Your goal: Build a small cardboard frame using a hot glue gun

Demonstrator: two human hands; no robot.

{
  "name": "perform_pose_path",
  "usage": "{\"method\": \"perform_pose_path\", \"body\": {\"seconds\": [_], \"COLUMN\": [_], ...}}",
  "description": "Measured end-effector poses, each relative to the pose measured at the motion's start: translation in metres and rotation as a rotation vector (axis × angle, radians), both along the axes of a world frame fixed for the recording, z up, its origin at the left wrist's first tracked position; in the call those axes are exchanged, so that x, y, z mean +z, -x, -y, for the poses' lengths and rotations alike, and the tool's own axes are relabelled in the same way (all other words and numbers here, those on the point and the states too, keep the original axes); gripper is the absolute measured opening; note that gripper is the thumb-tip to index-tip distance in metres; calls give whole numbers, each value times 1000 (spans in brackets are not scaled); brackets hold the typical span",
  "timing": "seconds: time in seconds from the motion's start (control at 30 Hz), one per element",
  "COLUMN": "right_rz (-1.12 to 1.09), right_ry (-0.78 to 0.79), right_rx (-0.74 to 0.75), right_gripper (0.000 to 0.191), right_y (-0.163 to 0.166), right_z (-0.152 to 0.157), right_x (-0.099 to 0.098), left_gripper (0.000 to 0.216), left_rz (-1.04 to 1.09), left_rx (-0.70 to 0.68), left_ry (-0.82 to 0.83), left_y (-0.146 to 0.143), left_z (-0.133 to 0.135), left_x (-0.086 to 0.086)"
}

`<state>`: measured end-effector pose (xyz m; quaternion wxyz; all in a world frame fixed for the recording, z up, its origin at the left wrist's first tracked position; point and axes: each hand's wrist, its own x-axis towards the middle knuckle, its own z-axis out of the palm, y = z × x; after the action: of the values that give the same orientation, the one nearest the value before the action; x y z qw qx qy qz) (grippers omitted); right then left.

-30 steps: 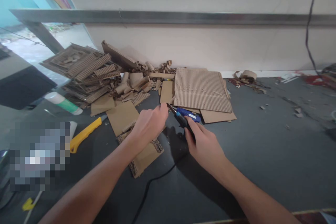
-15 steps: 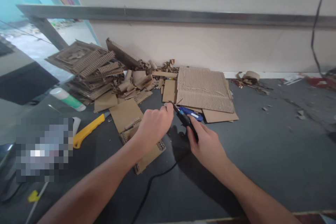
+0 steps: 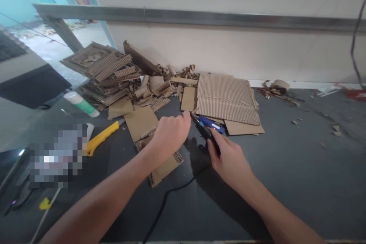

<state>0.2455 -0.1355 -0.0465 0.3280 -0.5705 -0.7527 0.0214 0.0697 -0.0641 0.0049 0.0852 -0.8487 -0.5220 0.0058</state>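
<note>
My right hand [image 3: 230, 162] is closed around a black corded glue gun [image 3: 203, 129], its nozzle pointing up and left. My left hand [image 3: 170, 134] is a loose fist right at the nozzle tip, fingers pinched on something I cannot make out. Beneath the left hand lies a corrugated cardboard piece [image 3: 163, 167] on the dark grey table [image 3: 286, 167]. A blue tool [image 3: 212, 124] lies just behind the glue gun. The gun's black cable [image 3: 162, 206] trails toward the near edge.
A large ribbed cardboard sheet [image 3: 225, 99] lies behind the hands. Stacked cardboard strips [image 3: 100, 72] and curled scraps [image 3: 160, 85] pile at the back left by the wall. A yellow utility knife [image 3: 103, 137] and a white-green bottle [image 3: 81, 103] lie left. Scraps [image 3: 276, 87] sit at back right.
Both hands keep their hold and pose; the view has drifted so everything sits slightly further right and lower in the picture.
</note>
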Motion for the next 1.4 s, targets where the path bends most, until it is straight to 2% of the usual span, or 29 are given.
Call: {"method": "perform_pose_path", "body": {"seconds": [0.3,0.53,1.1,1.2,1.33,1.4], "right_rz": [4,-16,2,17,53,11], "right_ry": [14,-4,16,75,188,191], "right_rx": [6,11,58,72,109,109], "right_gripper": [37,35,34,36,36,34], "right_y": [2,4,6,7,10,10], "right_z": [-1,0,5,7,8,8], "right_x": [-3,0,1,0,-2,0], "left_gripper": [25,31,27,33,36,39], "left_rz": [-17,-18,-1,-3,58,127], "left_rx": [-114,-30,66,114,239,180], "left_ry": [16,40,129,127,75,87], "left_y": [-4,1,12,15,33,47], "left_z": [6,4,-1,-6,-17,-23], "left_x": [0,7,20,28,46,55]}}
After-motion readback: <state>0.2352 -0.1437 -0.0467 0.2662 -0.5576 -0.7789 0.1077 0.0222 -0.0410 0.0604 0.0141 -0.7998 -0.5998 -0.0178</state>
